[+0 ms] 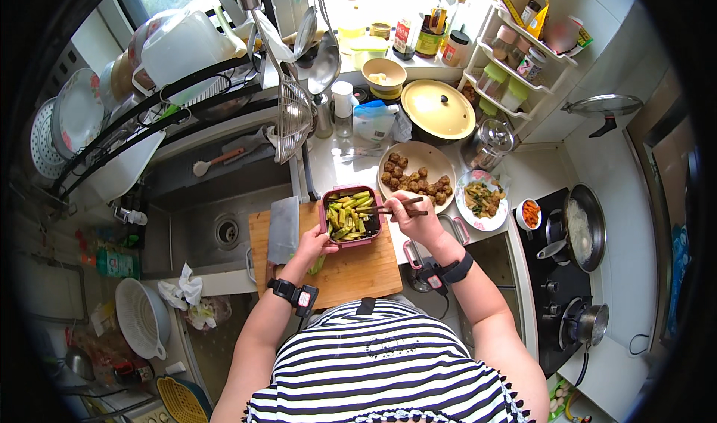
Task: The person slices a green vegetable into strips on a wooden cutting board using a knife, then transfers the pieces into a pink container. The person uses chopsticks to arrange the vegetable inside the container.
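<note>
My left hand (pixel 312 245) grips the left side of a pink-rimmed food container (pixel 353 245) above a wooden cutting board (pixel 358 274). Cut green vegetable pieces (pixel 350 213) lie in it, with something dark at its right side. A pair of dark chopsticks (pixel 411 213) is held in my right hand (pixel 411 221), their tips over the container's right side. A cleaver (pixel 284 229) rests on the board's left part. Behind my right hand stand a large plate of browned meatballs (pixel 417 179) and a floral plate of cooked food (pixel 483 200).
A sink (pixel 196 232) lies left of the board. At the right, a frying pan (pixel 584 227) and a small saucepan (pixel 591 323) stand on the stove (pixel 538 271), near a bowl of orange pieces (pixel 528 214). A wire strainer (pixel 294 114) hangs above the counter.
</note>
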Action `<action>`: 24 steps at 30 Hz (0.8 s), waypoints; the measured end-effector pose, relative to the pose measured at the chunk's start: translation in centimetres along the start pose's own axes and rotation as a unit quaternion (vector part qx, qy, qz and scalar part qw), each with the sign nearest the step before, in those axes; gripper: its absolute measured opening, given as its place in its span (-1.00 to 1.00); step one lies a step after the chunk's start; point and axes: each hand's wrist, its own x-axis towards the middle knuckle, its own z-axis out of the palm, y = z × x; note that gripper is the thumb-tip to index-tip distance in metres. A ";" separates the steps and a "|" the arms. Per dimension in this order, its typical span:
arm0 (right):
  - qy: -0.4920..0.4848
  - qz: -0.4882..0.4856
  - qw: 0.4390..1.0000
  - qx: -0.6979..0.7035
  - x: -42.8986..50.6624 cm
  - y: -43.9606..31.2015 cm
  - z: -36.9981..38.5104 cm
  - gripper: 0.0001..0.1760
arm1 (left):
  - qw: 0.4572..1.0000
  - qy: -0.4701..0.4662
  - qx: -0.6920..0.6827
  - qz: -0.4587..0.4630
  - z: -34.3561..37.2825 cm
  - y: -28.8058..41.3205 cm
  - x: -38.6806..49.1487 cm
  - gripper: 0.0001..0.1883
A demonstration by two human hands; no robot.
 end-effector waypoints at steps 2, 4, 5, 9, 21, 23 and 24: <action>0.014 -0.056 0.997 -0.055 1.2 0.2 -0.2 -0.87 | 1.000 0.001 0.005 -0.003 0.1 0.0 -0.1 -0.68; 0.028 -0.125 0.982 -0.142 2.4 1.1 0.0 -0.86 | 1.000 0.005 0.008 0.006 0.1 0.0 -0.1 -0.70; 0.041 -0.160 0.970 -0.176 2.8 1.6 0.5 -0.86 | 1.000 0.008 0.010 0.009 0.1 0.0 -0.1 -0.71; -0.001 -0.002 0.995 -0.102 1.7 2.6 0.9 -0.85 | 1.000 0.007 0.012 0.003 0.1 0.0 0.1 -0.68; -0.031 0.072 0.994 -0.079 0.9 1.3 0.5 -0.80 | 0.999 0.011 0.030 -0.005 -0.1 0.0 0.3 -0.68; -0.041 0.121 0.992 0.006 1.0 1.2 0.5 -0.80 | 0.999 0.015 0.029 -0.007 -0.1 0.1 0.2 -0.68; -0.026 0.102 0.993 0.050 0.9 1.1 0.3 -0.80 | 1.000 0.013 0.027 -0.004 -0.1 0.1 0.2 -0.68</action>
